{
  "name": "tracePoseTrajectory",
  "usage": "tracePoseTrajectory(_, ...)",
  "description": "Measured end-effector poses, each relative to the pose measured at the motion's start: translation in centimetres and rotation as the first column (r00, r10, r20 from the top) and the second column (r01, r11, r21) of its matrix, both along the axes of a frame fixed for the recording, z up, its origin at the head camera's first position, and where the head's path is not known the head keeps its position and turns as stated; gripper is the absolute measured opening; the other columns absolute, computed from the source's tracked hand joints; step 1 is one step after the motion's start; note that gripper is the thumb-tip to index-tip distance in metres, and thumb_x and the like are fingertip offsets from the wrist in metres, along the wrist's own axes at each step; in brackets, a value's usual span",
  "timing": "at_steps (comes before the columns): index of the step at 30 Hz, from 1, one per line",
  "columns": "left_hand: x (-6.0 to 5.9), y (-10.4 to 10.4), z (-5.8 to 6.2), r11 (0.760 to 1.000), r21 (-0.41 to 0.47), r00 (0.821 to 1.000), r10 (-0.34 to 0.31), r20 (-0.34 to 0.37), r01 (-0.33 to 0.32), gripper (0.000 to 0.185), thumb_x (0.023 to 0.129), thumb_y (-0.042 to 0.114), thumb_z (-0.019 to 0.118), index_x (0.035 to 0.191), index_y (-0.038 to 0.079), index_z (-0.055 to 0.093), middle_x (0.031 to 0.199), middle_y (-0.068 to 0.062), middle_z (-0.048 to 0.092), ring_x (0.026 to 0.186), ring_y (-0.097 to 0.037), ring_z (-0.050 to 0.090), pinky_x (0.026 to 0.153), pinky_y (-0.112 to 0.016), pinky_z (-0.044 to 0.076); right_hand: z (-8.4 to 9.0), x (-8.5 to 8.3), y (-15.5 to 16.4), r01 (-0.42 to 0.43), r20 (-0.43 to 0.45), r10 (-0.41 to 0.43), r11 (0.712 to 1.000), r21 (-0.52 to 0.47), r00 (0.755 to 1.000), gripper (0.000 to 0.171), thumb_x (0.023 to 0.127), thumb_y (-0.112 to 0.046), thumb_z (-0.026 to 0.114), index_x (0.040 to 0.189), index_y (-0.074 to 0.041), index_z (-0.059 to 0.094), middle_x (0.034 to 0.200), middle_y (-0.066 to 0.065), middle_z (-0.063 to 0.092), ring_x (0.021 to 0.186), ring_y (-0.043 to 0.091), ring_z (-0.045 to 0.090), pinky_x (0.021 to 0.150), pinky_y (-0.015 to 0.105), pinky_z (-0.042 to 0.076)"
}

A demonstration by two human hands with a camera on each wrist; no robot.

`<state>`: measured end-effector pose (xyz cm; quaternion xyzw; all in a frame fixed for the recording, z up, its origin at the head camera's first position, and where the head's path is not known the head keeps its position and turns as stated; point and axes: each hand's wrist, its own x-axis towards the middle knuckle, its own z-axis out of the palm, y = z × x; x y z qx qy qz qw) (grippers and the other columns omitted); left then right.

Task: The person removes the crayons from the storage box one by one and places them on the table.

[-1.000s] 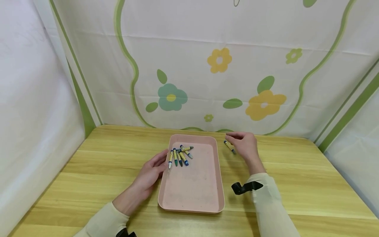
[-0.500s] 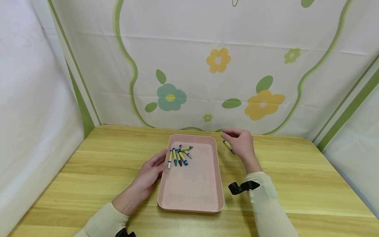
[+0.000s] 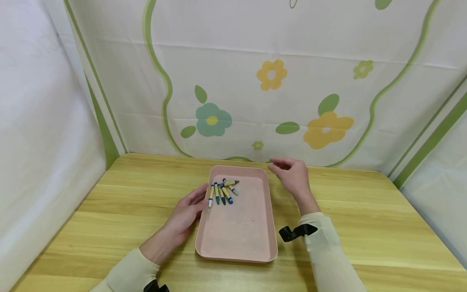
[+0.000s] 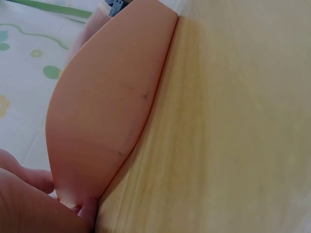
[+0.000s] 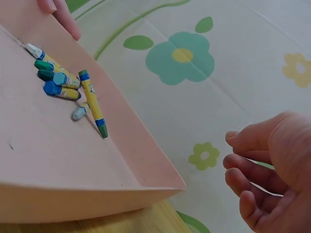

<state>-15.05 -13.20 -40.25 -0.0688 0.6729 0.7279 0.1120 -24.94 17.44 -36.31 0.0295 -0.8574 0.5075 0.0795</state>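
Observation:
A shallow pink tray [image 3: 240,233] stands on the wooden table in the head view. Several yellow-wrapped crayons [image 5: 92,101] lie bunched in its far left part, tips white, green and blue. My left hand [image 3: 185,215] holds the tray's left wall, the thumb at the rim and the fingers along the outside. Beside the far right corner of the tray hovers my right hand [image 3: 293,177]; its thumb and fingers curve loosely with nothing between them in the right wrist view. A single crayon [image 3: 279,177] shows only as a small bit behind that hand.
Wooden tabletop [image 3: 138,190] surrounds the tray. A white curtain [image 3: 240,89] with flowers and green lines hangs at the table's far edge, and white cloth stands at both sides. Each wrist carries a black strap [image 3: 299,232].
My right hand has moved slightly left toward the tray, so the crayon beside it is now mostly covered. The left hand, tray and crayons in it stay put.

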Motion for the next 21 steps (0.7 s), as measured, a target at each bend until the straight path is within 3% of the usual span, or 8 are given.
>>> tracePoseTrajectory(21,0.0,0.0,0.0,1.000,0.003,1.000,0.004,-0.004,-0.004,0.056,0.110,0.011,0.052,0.165,0.016,0.040,0.171,-0.014,0.038,0.159,-0.034,0.036,0.128,-0.054,0.035,-0.1,0.2,-3.4,-0.086,-0.005,0.086,0.994,-0.066,0.996,0.028,0.096,-0.021,0.080,0.122,-0.010,0.080,0.118,0.015,0.077,0.102,0.026,0.069,0.077,0.019,0.056)
